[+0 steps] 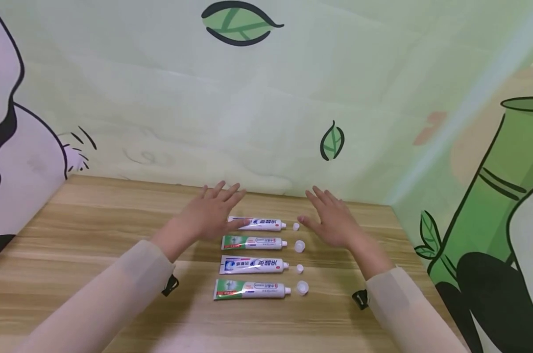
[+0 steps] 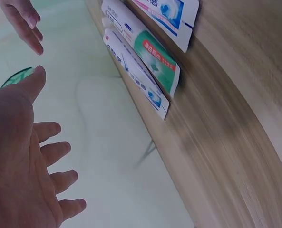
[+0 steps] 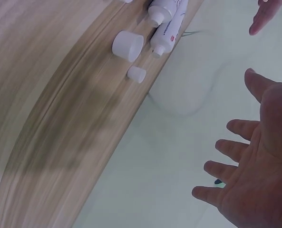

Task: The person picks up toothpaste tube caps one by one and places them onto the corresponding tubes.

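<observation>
Several uncapped toothpaste tubes lie in a column on the wooden table, nozzles toward the right. From the far side come a blue-and-white tube (image 1: pixel 266 224), a green-and-white tube (image 1: pixel 253 242), another blue-and-white tube (image 1: pixel 254 265) and another green-and-white tube (image 1: pixel 251 289). Beside each nozzle sits a white cap, small ones (image 1: pixel 296 226) by the blue tubes and wide ones (image 1: pixel 302 288) by the green. My left hand (image 1: pixel 211 213), fingers spread, hovers over the far tube's left end and partly hides it. To the right of the caps, my right hand (image 1: pixel 332 218) is held up with fingers extended, holding nothing.
The wooden tabletop (image 1: pixel 116 215) meets a pale green wall covering (image 1: pixel 169 108) along its far edge. Printed leaves, bamboo (image 1: pixel 482 196) and panda figures decorate the covering. Dark straps (image 1: pixel 360 299) show at both wrists.
</observation>
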`<state>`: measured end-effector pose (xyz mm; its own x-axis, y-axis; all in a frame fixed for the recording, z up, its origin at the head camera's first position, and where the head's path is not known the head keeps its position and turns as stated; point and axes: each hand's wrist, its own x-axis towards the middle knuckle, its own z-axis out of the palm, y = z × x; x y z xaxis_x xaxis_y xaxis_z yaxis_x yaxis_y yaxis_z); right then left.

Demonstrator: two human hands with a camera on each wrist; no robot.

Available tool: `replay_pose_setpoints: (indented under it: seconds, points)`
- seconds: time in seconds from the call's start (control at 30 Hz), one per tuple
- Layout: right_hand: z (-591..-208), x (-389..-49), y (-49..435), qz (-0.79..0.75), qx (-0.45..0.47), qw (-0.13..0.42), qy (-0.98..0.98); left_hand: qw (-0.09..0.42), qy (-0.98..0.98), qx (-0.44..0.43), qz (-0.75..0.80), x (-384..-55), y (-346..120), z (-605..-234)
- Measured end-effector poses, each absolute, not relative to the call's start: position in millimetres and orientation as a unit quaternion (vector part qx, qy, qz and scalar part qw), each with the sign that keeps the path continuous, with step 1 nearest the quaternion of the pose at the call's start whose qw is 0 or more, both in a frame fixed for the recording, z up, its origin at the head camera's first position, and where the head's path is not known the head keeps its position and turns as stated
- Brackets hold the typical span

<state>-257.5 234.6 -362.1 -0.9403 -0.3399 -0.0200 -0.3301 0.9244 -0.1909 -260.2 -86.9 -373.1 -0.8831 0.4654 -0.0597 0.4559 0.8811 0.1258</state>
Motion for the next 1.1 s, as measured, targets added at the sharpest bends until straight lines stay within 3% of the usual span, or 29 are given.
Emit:
replay_pose_setpoints:
  seconds: [1.1]
  points:
    - [-369,-228,235,-0.119,-0.199,0.028,0.972,0.053,0.954,0.282,0.084,-232,-80,-379]
